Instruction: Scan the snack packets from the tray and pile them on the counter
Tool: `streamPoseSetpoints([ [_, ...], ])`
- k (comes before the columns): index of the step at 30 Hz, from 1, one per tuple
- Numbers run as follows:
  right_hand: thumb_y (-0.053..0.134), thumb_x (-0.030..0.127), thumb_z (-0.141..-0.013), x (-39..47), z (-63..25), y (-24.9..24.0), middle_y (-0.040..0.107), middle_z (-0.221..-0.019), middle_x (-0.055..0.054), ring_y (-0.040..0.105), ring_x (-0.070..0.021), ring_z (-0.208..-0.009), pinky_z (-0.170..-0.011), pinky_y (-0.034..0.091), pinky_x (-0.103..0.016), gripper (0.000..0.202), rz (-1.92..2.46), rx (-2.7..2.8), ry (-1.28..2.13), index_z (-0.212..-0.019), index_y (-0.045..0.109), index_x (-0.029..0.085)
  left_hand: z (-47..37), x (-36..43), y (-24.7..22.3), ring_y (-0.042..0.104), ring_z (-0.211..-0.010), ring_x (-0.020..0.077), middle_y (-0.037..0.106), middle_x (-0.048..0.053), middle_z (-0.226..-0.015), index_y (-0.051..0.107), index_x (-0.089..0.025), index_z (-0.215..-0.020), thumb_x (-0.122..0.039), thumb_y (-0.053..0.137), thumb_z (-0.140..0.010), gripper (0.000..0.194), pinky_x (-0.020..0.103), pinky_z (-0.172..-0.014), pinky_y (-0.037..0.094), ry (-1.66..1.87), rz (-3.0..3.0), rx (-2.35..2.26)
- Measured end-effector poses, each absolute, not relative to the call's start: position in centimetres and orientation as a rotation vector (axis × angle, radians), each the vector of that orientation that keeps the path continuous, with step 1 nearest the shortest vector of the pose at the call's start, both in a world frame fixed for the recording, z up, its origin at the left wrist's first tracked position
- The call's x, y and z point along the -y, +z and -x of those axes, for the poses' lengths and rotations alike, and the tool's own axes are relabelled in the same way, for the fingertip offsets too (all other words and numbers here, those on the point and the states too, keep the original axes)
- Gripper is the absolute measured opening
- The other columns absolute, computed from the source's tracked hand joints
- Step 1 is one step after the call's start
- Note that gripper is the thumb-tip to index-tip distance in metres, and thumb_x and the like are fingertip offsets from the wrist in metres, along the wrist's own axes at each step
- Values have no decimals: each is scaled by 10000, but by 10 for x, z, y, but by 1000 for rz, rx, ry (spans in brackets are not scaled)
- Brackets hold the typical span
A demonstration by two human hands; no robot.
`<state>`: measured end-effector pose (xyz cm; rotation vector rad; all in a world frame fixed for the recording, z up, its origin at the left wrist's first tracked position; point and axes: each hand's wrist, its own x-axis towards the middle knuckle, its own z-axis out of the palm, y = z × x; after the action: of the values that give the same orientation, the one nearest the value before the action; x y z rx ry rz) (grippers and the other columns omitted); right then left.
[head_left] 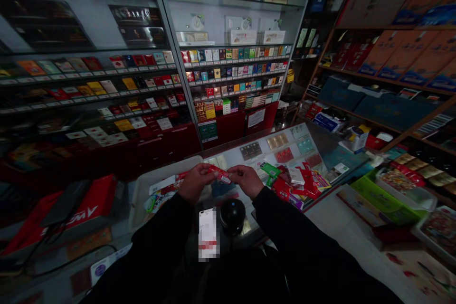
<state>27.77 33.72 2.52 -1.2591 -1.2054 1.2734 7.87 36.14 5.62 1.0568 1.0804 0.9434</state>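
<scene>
A slim red packet [220, 174] with a white, barcode-like patch is held level over the glass counter. My left hand [196, 183] pinches its left end, and the fingers of my right hand [248, 180] close on its right end. Just below the hands stands a round black device [232, 215] with a small blue light on top. Left of that device is a white phone-like screen [208, 232], partly pixelated. A pile of red and green packets [292, 183] lies right of my right hand. The white plastic bin [137, 206] with colourful packets is left of my left hand.
Behind the glass counter [302, 134], shelves [228, 62] carry rows of small boxes. A red box [96, 209] with a dark object on it stands at left. Orange boxes [409, 57] fill the right shelving, above a green tray [377, 194] and a tub of sweets [440, 228].
</scene>
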Motion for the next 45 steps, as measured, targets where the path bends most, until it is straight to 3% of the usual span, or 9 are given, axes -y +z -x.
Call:
streamPoseSetpoints([
  [7,781,282,-650,-355,-279,8,716,-730,-11,646,-156,-666,-699,519,-300,278,1257,1170,1314,-893,712,164,-100,-369,49,699,-664,143,735,44,-786,609,-159,-960,-287,894,-647,442,244,-643,537,975,-879,-1095],
  [11,760,195,-630,-363,-285,-8,724,-726,-9,649,-152,-646,-703,529,-298,232,1328,1167,1283,-852,700,164,-109,-375,39,693,-618,152,726,35,-717,626,-172,-1070,-309,827,-748,404,227,-565,514,860,-910,-1208],
  [17,717,165,-633,-367,-292,-36,720,-709,-3,648,-150,-656,-685,523,-281,203,1388,1205,1297,-836,709,165,-115,-384,23,673,-609,147,700,16,-679,607,-182,-1070,-333,762,-813,336,209,-529,469,697,-1049,-1298],
  [23,713,157,-637,-368,-299,-51,737,-792,-16,666,-161,-766,-771,533,-302,223,1429,1289,1192,-859,717,167,-116,-391,15,635,-592,147,717,36,-729,658,-181,-943,-416,787,-759,325,226,-524,430,684,-1195,-1324],
  [30,723,123,-610,-367,-298,-72,724,-760,10,666,-151,-697,-749,552,-320,302,1389,1171,1361,-901,662,173,-116,-390,5,652,-663,159,723,31,-722,589,-199,-907,-431,784,-733,350,204,-524,348,594,-1083,-1284],
  [38,680,58,-617,-362,-297,-73,740,-804,-10,694,-164,-792,-770,558,-307,263,1480,1250,1241,-848,680,184,-109,-393,-7,640,-656,173,697,12,-699,664,-170,-904,-408,809,-663,369,247,-575,417,587,-1207,-1280],
  [45,695,100,-594,-356,-294,-75,711,-719,27,657,-138,-669,-724,540,-298,297,1380,1119,1378,-876,649,181,-114,-387,-7,636,-646,156,688,5,-670,610,-190,-890,-389,808,-671,356,222,-553,354,600,-1080,-1221],
])
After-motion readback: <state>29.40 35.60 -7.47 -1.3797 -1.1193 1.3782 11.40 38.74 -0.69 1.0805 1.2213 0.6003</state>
